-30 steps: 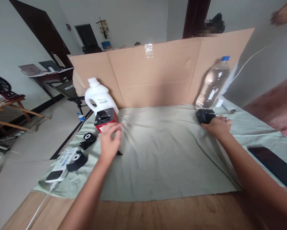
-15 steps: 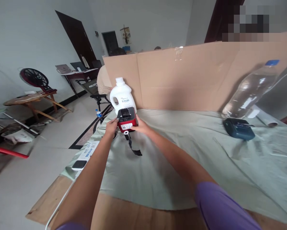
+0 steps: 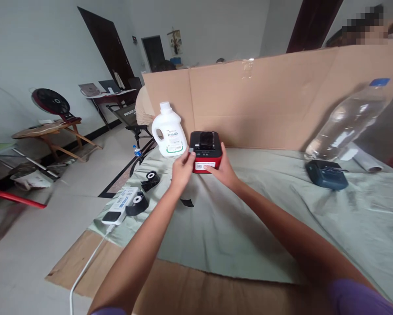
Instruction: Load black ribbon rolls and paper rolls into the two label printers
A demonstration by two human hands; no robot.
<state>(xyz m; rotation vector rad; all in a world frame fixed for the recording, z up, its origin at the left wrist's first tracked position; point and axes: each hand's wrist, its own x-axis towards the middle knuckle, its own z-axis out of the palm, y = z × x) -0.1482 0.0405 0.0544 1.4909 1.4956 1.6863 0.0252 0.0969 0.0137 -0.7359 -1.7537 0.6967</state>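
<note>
Both my hands grip a small red-and-black label printer (image 3: 205, 153), which has a dark top and a white printed sticker on its front. My left hand (image 3: 183, 168) is closed on its left side. Against its right side and front presses my right hand (image 3: 224, 169), thumb by the sticker. Just left of it stands a white jug (image 3: 170, 133) with a handle. A short black strip (image 3: 187, 203) lies on the green cloth (image 3: 235, 227) below my left wrist; my left hand and forearm hide whatever lies between.
Two rolls of black ribbon, one near (image 3: 137, 204) and one farther (image 3: 151, 178), lie by a white power strip (image 3: 122, 205) at the left edge. Cardboard (image 3: 248, 105) stands behind. A large clear bottle (image 3: 347, 120) and a dark blue device (image 3: 326, 175) are at right.
The printer has moved right, away from the front of the jug, with both hands on it. Ribbon rolls at the left now show, and the view has shifted slightly.
</note>
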